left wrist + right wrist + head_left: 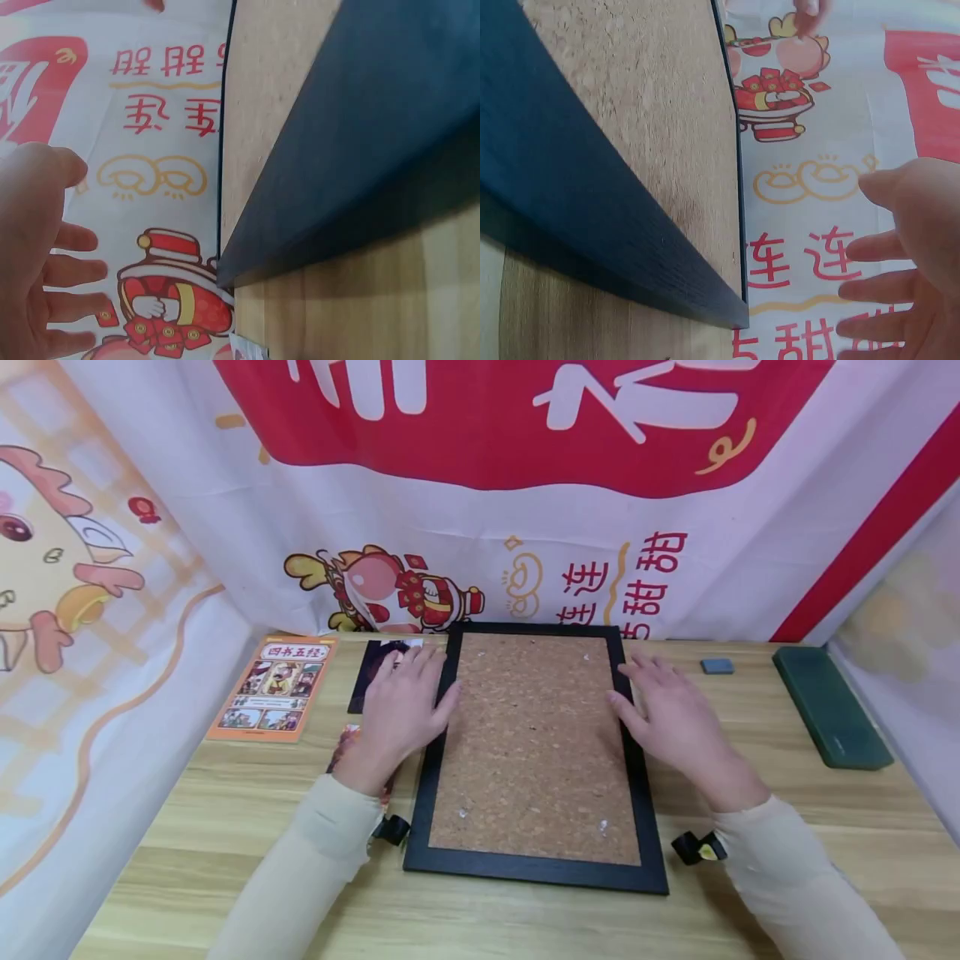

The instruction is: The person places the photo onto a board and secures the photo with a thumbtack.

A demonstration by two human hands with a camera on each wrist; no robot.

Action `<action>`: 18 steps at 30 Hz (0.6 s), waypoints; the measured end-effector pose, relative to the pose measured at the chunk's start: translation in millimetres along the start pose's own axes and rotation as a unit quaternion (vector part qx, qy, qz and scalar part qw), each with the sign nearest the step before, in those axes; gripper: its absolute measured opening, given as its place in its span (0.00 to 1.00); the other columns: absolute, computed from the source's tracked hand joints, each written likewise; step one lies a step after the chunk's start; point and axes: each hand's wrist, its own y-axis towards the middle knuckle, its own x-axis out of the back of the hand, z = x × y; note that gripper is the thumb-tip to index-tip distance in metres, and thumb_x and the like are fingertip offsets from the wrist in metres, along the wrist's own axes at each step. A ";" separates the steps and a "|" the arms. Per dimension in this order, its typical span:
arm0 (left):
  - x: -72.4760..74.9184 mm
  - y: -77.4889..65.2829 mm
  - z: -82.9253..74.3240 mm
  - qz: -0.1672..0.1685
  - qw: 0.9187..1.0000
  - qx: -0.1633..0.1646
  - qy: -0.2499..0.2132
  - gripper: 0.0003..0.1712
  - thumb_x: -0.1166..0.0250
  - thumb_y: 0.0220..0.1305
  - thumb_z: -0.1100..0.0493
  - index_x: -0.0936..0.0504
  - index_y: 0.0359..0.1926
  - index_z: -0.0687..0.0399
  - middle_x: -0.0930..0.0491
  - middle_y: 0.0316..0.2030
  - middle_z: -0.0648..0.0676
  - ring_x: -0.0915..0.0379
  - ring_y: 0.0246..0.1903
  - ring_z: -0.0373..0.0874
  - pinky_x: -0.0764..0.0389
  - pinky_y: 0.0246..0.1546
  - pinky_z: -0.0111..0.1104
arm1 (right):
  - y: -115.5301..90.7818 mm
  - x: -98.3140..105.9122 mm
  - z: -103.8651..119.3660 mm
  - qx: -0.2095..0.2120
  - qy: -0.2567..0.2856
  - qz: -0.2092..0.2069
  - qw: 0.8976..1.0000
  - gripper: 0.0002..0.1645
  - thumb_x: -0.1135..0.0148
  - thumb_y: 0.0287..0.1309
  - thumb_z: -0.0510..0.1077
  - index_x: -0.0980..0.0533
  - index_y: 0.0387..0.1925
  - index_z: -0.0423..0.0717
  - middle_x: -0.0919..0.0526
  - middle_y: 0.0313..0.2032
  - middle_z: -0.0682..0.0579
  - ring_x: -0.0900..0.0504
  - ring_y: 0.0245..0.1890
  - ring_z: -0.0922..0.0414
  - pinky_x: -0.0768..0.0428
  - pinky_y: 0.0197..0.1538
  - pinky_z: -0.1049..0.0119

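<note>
A cork board (536, 743) with a black frame (536, 870) lies flat on the table, its long sides running away from me. Over its left edge is my left hand (405, 697), fingers spread and nearly straight, gripping nothing. On the other side my right hand (671, 714) is held the same way by the right edge. Both wrist views show the left hand (34, 247) and the right hand (922, 255) with extended fingers, apart from the frame. Small whitish marks dot the cork near its corners.
An orange comic-style booklet (273, 689) lies at the left. A dark picture card (362, 689) and a colourful card (347, 743) are partly hidden by my left hand and arm. At the right are a small blue block (717, 667) and a dark green case (831, 708). A printed cloth (480, 518) hangs behind.
</note>
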 end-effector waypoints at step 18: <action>-1.2 -11.7 50.9 0.052 0.985 0.128 -0.102 0.28 0.42 0.80 0.44 0.17 0.62 0.62 0.13 0.54 0.64 0.15 0.51 0.63 0.16 0.52 0.57 | 1.0 -7.4 -50.4 -0.051 0.115 0.001 0.992 0.22 0.44 0.82 0.49 0.20 0.63 0.37 0.13 0.56 0.35 0.14 0.53 0.39 0.16 0.56 0.38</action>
